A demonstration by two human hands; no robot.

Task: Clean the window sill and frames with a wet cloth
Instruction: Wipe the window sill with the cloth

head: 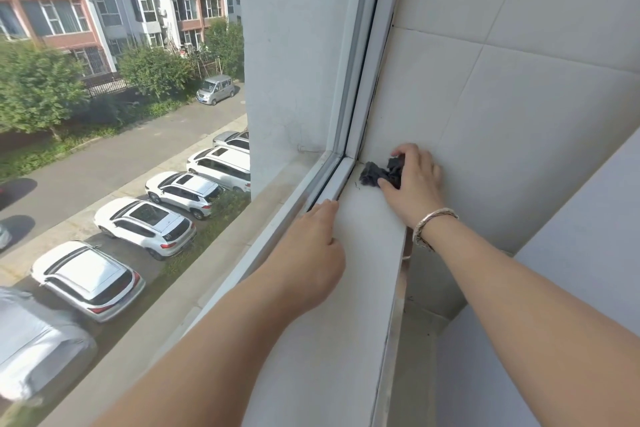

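Observation:
A dark grey crumpled cloth (375, 174) lies in the far corner of the white window sill (349, 288), where the sill meets the tiled side wall. My right hand (417, 180) grips the cloth from the right, fingers and thumb curled round it, a silver bracelet on the wrist. My left hand (311, 253) rests on the sill beside the white window frame (360, 87), its fingertips touching the bottom rail (325, 191). Small dark specks of dirt lie on the sill just left of the cloth.
The white tiled wall (519, 87) closes the sill on the right. A metal strip (393, 333) edges the sill's inner side, with a drop beyond it. Outside the glass, far below, are parked cars (145, 222), a road and apartment blocks.

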